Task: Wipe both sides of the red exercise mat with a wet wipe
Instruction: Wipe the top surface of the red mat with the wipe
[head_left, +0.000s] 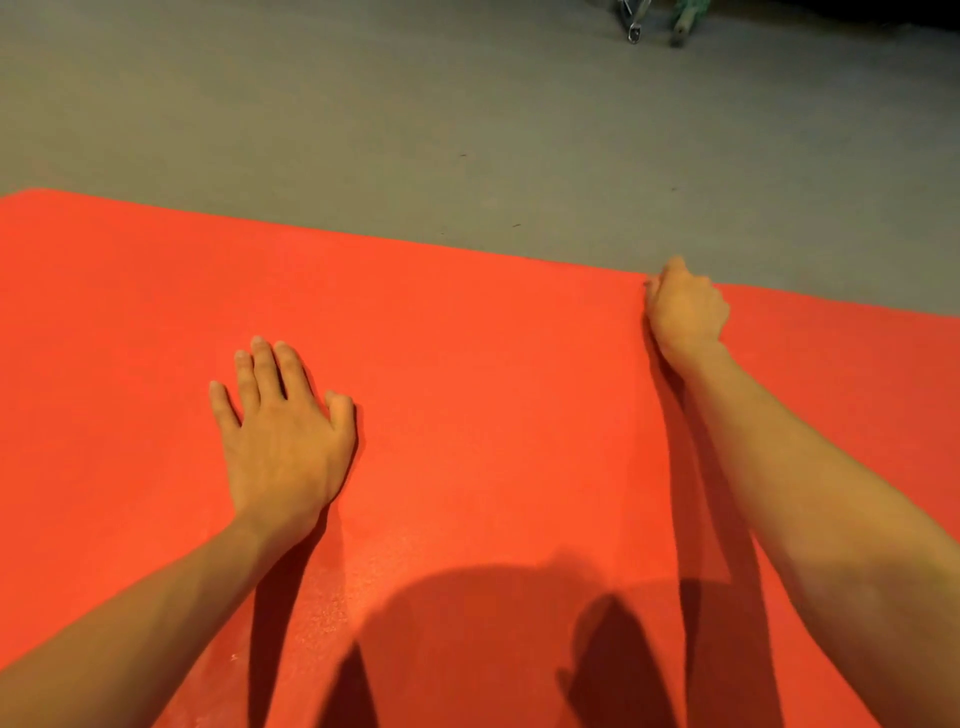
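Observation:
The red exercise mat (467, 395) lies flat on the floor and fills the lower two thirds of the head view. My left hand (285, 436) rests palm down on the mat at left of centre, fingers straight and spread. My right hand (685, 312) is at the mat's far edge, right of centre. Its fingers are curled round that edge and the thumb lies along the edge line. No wet wipe is visible; anything under the right hand is hidden.
Grey floor (415, 130) stretches beyond the mat's far edge. A metal clip (634, 26) and a green object (685, 21) lie at the top of the view. Shadows of my head and arms fall on the near part of the mat.

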